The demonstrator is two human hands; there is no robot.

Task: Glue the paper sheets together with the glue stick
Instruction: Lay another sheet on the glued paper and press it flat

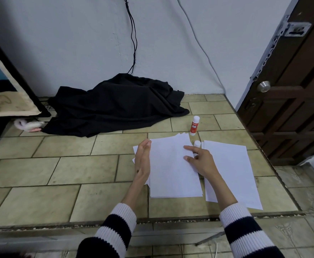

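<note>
A: Head view: what's under the hands?
B: Smooth white paper stack on a tiled table. Left hand flat at its left edge, right hand fingers spread on top; neither grip holds anything.
A: Glue?
B: Glue stick upright behind the stack, white cap beside it. 1 more sheet lies right. Black cloth bunched against the pale wall.

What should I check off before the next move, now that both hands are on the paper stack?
1. Left hand steadies the stack at its left edge: ok.
2. Right hand fingertips rest on the top sheet: ok.
3. Sheets squared: not ok, far corners fan out.
4. Glue stick upright and apart from the paper: ok.
5. Separate sheet lies flat to the right, partly under the right forearm: ok.
6. Glue already on the top sheet: cannot tell.
</note>
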